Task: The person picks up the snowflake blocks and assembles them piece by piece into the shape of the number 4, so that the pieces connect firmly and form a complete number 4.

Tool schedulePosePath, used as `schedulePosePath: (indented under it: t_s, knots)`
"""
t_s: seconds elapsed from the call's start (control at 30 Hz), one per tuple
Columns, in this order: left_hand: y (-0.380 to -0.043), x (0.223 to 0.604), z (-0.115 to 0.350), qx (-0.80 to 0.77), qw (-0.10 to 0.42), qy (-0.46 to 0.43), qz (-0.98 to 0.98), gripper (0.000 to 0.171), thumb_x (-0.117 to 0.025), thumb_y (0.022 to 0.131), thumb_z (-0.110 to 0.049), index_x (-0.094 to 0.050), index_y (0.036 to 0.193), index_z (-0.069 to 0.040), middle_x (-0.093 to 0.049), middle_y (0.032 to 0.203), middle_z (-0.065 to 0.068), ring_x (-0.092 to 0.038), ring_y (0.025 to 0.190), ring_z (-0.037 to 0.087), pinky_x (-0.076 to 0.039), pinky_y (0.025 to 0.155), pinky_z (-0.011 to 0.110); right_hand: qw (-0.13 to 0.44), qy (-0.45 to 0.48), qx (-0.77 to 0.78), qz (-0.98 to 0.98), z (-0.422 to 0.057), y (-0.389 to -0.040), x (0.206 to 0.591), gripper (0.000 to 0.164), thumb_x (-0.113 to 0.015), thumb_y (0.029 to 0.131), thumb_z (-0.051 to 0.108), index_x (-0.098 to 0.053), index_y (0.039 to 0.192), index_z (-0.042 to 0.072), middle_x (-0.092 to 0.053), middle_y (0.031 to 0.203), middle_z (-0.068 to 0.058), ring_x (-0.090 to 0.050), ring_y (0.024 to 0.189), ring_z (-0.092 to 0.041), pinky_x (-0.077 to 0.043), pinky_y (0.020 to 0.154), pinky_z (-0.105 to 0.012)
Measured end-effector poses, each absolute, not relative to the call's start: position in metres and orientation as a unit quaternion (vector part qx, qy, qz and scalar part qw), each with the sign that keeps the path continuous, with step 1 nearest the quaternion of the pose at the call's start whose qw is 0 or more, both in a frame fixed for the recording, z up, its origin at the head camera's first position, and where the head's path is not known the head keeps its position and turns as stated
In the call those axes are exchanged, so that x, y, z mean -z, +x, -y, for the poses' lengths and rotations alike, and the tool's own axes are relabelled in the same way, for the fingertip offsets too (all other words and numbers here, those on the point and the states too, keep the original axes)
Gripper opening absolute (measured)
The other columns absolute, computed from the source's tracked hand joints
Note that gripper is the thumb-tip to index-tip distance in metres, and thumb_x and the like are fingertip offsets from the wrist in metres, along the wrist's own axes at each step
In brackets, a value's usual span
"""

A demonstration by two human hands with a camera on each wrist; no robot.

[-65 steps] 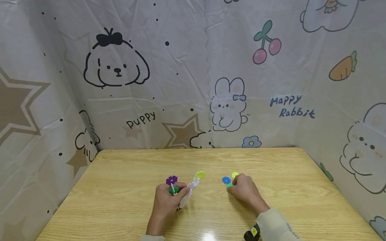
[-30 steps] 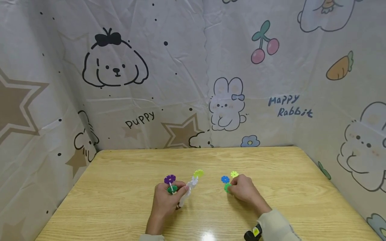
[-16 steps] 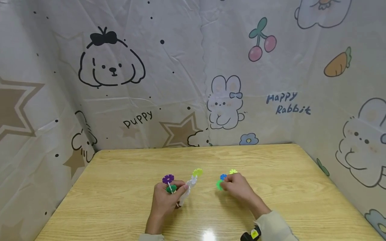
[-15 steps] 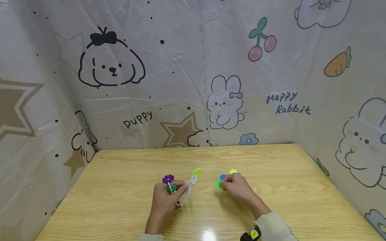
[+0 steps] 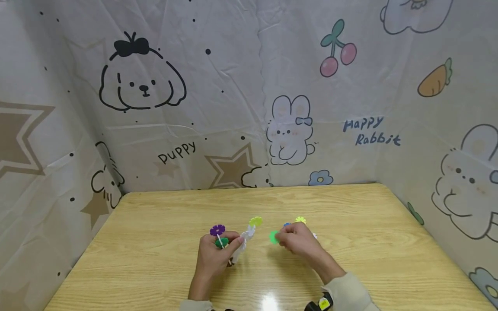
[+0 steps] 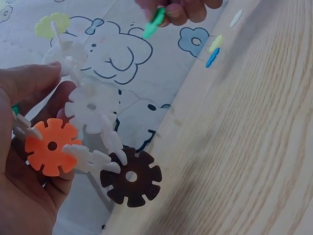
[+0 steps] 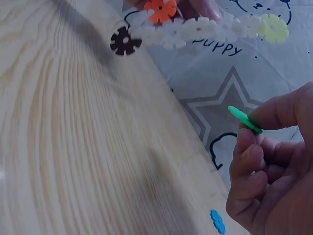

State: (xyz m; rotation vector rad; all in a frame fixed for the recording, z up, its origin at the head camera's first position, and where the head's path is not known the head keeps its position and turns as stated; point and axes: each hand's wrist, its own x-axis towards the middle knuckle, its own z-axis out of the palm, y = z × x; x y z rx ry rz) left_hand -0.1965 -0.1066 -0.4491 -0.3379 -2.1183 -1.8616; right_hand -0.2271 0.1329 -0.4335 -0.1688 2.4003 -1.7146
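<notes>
My left hand (image 5: 215, 255) grips a chain of interlocking snowflake discs, mostly white (image 6: 93, 108). An orange disc (image 6: 52, 147), a brown disc (image 6: 131, 177) and a pale yellow disc (image 5: 255, 221) belong to it, as do a purple disc (image 5: 217, 230) and a dark green disc (image 5: 221, 242) above the fingers. Between thumb and fingers, my right hand (image 5: 301, 242) pinches a bright green snowflake disc (image 7: 244, 119), held above the table and apart from the chain. Part of the chain is hidden by the left palm.
Loose discs lie on the wooden table (image 5: 163, 224) beyond the right hand: a blue one (image 7: 217, 222), a yellow one (image 5: 301, 220) and a white one (image 6: 236, 18). A printed cloth (image 5: 233, 86) hangs behind and at both sides. A black wrist device (image 5: 320, 303) sits by the right sleeve.
My right hand has picked the green disc up from beside the blue and yellow ones and carried it left toward the chain. The left hand has stayed nearly still.
</notes>
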Motion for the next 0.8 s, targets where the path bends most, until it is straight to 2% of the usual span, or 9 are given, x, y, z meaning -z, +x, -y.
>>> schedulePosePath:
  t_s: [0.1, 0.23, 0.6, 0.8]
  knots:
    - [-0.196, 0.449, 0.105, 0.652, 0.142, -0.103, 0.737, 0.006, -0.08, 0.083, -0.001, -0.078, 0.087, -0.005, -0.074, 0.085, 0.006, -0.07, 0.075, 0.017, -0.057, 0.067, 0.028, 0.104, -0.062, 0.597, -0.793, -0.129, -0.226, 0.431, 0.023, -0.062, 0.091, 0.009, -0.059, 0.069, 0.003, -0.054, 0.067, -0.002, -0.039, 0.056, -0.011, -0.031, 0.049, -0.022]
    - [-0.197, 0.45, 0.103, 0.65, 0.136, -0.091, 0.742, 0.007, -0.078, 0.083, 0.004, -0.077, 0.087, -0.001, -0.074, 0.083, 0.007, -0.069, 0.074, 0.018, -0.057, 0.066, 0.028, 0.118, -0.073, 0.615, -0.776, -0.122, -0.225, 0.428, 0.024, -0.062, 0.093, 0.011, -0.058, 0.071, 0.003, -0.052, 0.066, -0.002, -0.039, 0.056, -0.013, -0.031, 0.05, -0.024]
    - [-0.192, 0.441, 0.101, 0.641, 0.148, -0.125, 0.743, 0.005, -0.078, 0.083, 0.004, -0.076, 0.087, 0.002, -0.074, 0.082, 0.007, -0.069, 0.072, 0.019, -0.056, 0.064, 0.028, 0.151, -0.09, 0.652, -0.738, -0.11, -0.222, 0.423, 0.024, -0.061, 0.095, 0.012, -0.061, 0.074, 0.0, -0.053, 0.066, -0.003, -0.042, 0.058, -0.013, -0.034, 0.052, -0.024]
    - [-0.199, 0.453, 0.103, 0.64, 0.163, -0.146, 0.736, 0.006, -0.079, 0.084, 0.0, -0.078, 0.086, -0.006, -0.074, 0.081, 0.001, -0.069, 0.072, 0.018, -0.056, 0.063, 0.029, 0.158, -0.094, 0.664, -0.724, -0.106, -0.222, 0.422, 0.024, -0.061, 0.096, 0.013, -0.061, 0.074, 0.003, -0.053, 0.067, -0.003, -0.042, 0.058, -0.013, -0.035, 0.052, -0.024]
